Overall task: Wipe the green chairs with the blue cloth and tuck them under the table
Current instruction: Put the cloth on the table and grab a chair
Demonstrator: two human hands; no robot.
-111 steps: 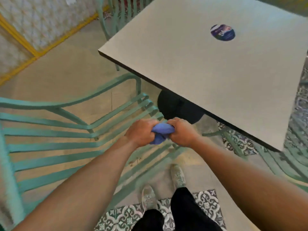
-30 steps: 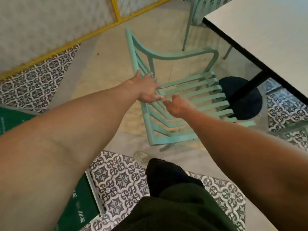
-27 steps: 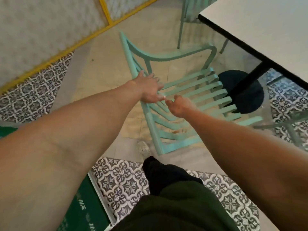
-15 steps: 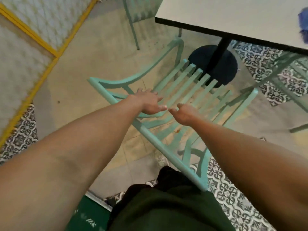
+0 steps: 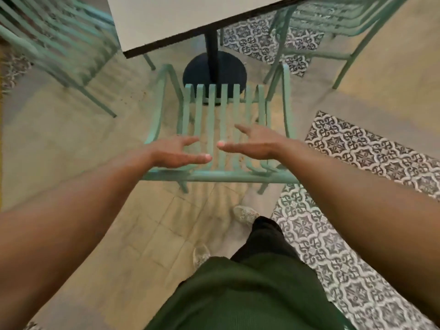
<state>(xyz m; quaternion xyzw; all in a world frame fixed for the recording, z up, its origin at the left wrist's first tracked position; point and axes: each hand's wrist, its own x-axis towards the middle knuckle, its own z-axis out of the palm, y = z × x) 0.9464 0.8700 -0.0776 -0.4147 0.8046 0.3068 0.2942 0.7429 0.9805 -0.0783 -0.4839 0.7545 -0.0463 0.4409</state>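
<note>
A green slatted chair (image 5: 223, 178) stands straight in front of me, its seat facing the table (image 5: 171, 17) and its back rail nearest me. My left hand (image 5: 177, 151) hovers open just above the back rail, fingers spread. My right hand (image 5: 256, 144) is open beside it, fingers pointing left and forward over the seat slats. Neither hand touches the chair that I can tell. The blue cloth is out of view.
The table's black post and round base (image 5: 214, 70) stand just beyond the chair's seat. Another green chair (image 5: 54, 44) is at the upper left, a third (image 5: 333, 22) at the upper right. Patterned floor tiles (image 5: 371, 148) lie to the right. My feet are behind the chair.
I have stepped round behind the chair, which now faces the table squarely. Both hands have opened and spread above the back rail. The cloth, held earlier, is no longer in my hands.
</note>
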